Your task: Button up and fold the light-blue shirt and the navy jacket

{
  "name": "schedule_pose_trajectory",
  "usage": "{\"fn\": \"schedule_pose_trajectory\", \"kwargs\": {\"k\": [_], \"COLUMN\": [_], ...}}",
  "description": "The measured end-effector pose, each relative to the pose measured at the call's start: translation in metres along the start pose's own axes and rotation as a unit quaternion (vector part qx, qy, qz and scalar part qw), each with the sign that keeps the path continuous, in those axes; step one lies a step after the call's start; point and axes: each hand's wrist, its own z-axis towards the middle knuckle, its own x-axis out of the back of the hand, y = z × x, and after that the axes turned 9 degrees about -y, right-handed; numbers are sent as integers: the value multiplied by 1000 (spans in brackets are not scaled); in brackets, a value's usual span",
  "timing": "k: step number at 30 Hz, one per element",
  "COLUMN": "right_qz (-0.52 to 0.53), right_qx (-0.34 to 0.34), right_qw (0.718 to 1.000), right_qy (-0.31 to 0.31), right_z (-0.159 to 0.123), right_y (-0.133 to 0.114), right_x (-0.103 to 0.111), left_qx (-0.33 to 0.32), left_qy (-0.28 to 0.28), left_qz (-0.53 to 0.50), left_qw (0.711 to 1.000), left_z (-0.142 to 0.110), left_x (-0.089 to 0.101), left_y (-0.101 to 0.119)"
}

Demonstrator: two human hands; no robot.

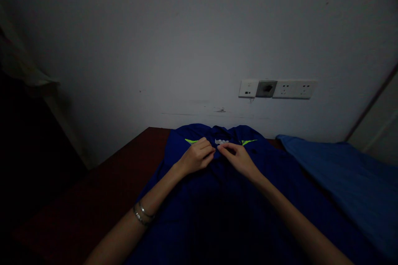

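A dark blue garment (183,198) with bright green accents and a pale printed patch near its top lies spread out, its far end by the wall. Over its upper middle, my left hand (196,156) is closed, thumb and fingers pinched together at the cloth. Facing it from the right, my right hand (239,158) pinches the garment close to the pale patch. Only a small gap separates the two sets of fingertips. The exact part of the garment between the fingers is too dark and small to make out. Metal bangles (143,214) circle my left wrist.
Under the garment is a dark reddish wooden surface (137,153) reaching to a pale wall (174,49). A lighter blue cloth (338,169) lies at the right. Sockets and a switch panel (294,90) are set in the wall. Deep shadow covers the left side.
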Motion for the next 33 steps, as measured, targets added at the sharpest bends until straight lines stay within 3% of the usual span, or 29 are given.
{"fn": "schedule_pose_trajectory", "kwargs": {"k": [11, 19, 23, 27, 30, 33], "right_qz": [-7, -4, -1, -22, -59, -94], "right_qx": [9, 21, 21, 22, 61, 121], "right_qw": [1000, 1000, 1000, 999, 994, 986], "right_qy": [1, 15, 19, 22, 64, 69], "right_z": [0, 0, 0, -1, -3, -5], "right_y": [-8, -8, -6, -7, -11, -17], "right_x": [3, -1, -1, 5, 10, 13], "left_qx": [-15, -8, 50, 134, 176, 168], "left_qy": [23, 70, 108, 91, 81, 64], "left_qz": [20, -40, -121, -211, -239, -230], "left_qw": [999, 997, 985, 964, 952, 956], "left_z": [-3, -1, 4, 8, 8, 7], "left_x": [-2, -3, 0, 4, 4, 4], "left_y": [1, 5, 9, 10, 7, 5]}}
